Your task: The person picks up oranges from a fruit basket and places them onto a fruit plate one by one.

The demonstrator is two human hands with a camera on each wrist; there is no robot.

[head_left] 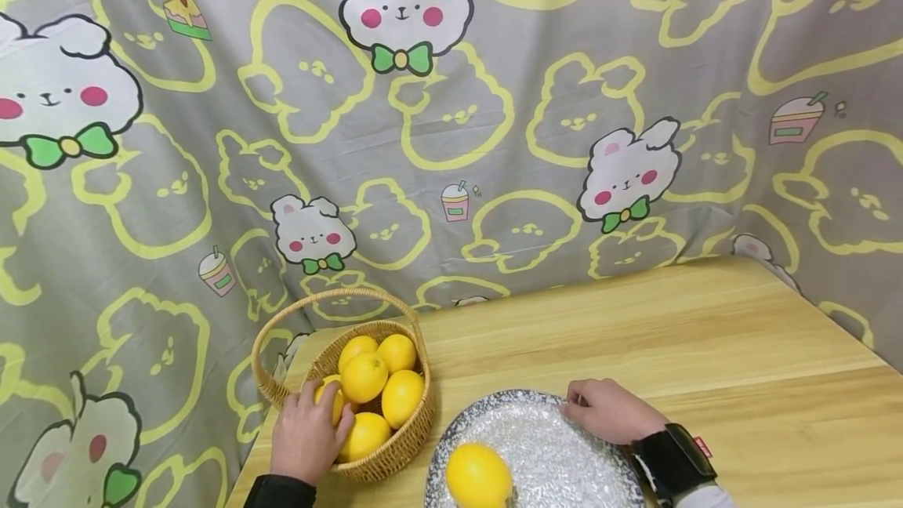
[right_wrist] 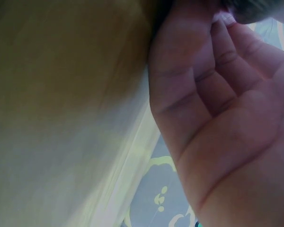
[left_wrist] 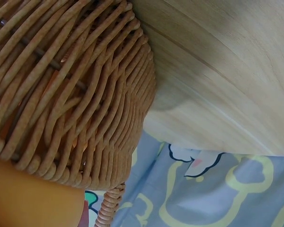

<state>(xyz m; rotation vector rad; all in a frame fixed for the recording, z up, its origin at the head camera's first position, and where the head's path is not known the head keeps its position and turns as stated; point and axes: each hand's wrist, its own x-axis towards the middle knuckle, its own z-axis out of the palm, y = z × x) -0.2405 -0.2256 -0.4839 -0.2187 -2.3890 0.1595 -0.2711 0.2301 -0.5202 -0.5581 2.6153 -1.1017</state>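
Observation:
On the left of the head view stands a wicker basket (head_left: 395, 457) with a tall handle, holding several yellow lemons (head_left: 364, 377). My left hand (head_left: 305, 431) reaches over its near left rim and grips a lemon (head_left: 330, 398), partly hidden by the fingers. In the left wrist view the basket's weave (left_wrist: 99, 104) fills the upper left. To the right is a speckled grey-white plate (head_left: 557, 461) with one lemon (head_left: 479, 477) on it. My right hand (head_left: 612, 412) holds the plate's far right rim; in the right wrist view its fingers (right_wrist: 180, 80) curl up to the edge.
Both stand on a wood-grain table (head_left: 656, 320). A grey curtain (head_left: 494, 124) with rabbit prints hangs behind it and along the sides. The basket handle (head_left: 339, 296) arches above the lemons. A black band (head_left: 673, 461) wraps the right wrist.

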